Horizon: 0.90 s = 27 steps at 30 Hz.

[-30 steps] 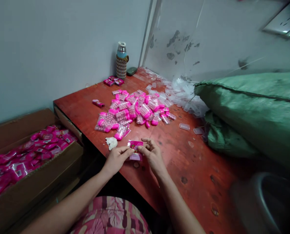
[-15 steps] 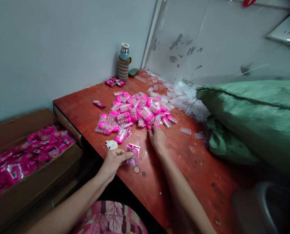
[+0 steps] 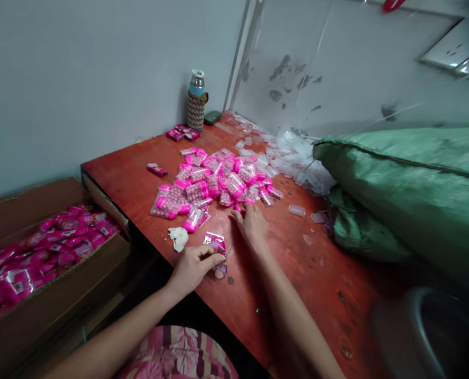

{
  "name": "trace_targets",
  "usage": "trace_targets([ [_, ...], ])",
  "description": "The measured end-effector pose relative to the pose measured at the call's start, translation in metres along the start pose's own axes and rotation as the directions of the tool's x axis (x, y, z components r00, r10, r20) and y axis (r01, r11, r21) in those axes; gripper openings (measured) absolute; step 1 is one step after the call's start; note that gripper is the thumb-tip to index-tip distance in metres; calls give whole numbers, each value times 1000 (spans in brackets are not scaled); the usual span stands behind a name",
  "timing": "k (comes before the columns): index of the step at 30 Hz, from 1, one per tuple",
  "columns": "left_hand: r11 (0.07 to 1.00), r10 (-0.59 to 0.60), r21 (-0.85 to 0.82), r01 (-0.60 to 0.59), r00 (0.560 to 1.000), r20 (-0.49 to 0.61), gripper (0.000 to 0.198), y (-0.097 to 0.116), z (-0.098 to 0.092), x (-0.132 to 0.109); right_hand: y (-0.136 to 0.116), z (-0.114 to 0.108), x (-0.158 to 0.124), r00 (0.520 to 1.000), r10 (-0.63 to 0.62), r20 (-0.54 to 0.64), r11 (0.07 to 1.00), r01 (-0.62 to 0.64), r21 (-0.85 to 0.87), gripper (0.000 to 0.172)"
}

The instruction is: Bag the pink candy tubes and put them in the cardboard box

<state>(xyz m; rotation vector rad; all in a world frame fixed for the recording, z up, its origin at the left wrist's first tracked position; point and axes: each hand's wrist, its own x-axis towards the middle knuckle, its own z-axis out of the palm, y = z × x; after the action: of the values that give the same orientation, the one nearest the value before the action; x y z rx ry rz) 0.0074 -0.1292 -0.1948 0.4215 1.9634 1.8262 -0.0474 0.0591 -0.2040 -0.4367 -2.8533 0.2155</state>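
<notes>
My left hand (image 3: 195,268) is closed, pinching a small pink printed wrapper (image 3: 216,243) between thumb and fingers above the table's near edge. At the front of a pile of clear containers with pink caps (image 3: 197,192), my right hand (image 3: 253,226) has its thumb and fingers around a pink-capped piece, mostly hidden. Small pale pink balls fill the containers. Close to my left hand lie a crumpled white lump (image 3: 178,238) and one container (image 3: 193,218) resting on another pink wrapper.
Left of the red table (image 3: 250,316) stands a cardboard box (image 3: 111,263) of pink packs. Loose clear plastic cases (image 3: 293,152) lie behind the pile. A large green sack (image 3: 400,173) bulges on the right. A covered bottle (image 3: 196,108) stands at the far corner.
My left hand has moved slightly right and down with the wrapper, which is now turned differently. My right hand stays at the pile's front edge, its thumb and fingers slightly shifted.
</notes>
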Motion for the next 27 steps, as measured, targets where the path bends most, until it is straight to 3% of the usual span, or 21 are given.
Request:
trace_targets([
  [3, 984, 97, 154, -87, 994, -59, 26, 1, -12, -1, 0, 5, 3, 1000, -24, 20, 1000, 24, -2, 27],
  [6, 945, 199, 276, -175, 978, -61, 20, 1, -20, 2, 20, 1, -8, 994, -112, 21, 993, 111, 39, 24],
  [11, 891, 281, 357, -280, 958, 50, 16, 4, -11, 20, 53, -34, -38, 947, -321, 22, 941, 316, 122, 19],
  [16, 926, 242, 231, -298, 939, 243, 15, 6, 12, 34, 56, -77, -60, 857, -510, 79, 834, 469, 291, 21],
  [19, 962, 215, 80, -260, 908, 361, 15, 0, 27, 34, 55, -92, -68, 883, -468, 41, 830, 424, 363, 20],
  [22, 968, 241, -20, -251, 903, 356, 14, -6, 40, 28, 54, -96, -76, 928, -373, -4, 844, 341, 415, 17],
  [25, 957, 281, -25, -288, 907, 312, 15, -11, 49, 24, 49, -90, -86, 984, -175, -32, 805, 161, 571, 20],
  [27, 940, 319, 28, -341, 903, 289, 17, -15, 53, 23, 40, -82, -94, 1000, 5, -12, 692, 5, 722, 30],
])
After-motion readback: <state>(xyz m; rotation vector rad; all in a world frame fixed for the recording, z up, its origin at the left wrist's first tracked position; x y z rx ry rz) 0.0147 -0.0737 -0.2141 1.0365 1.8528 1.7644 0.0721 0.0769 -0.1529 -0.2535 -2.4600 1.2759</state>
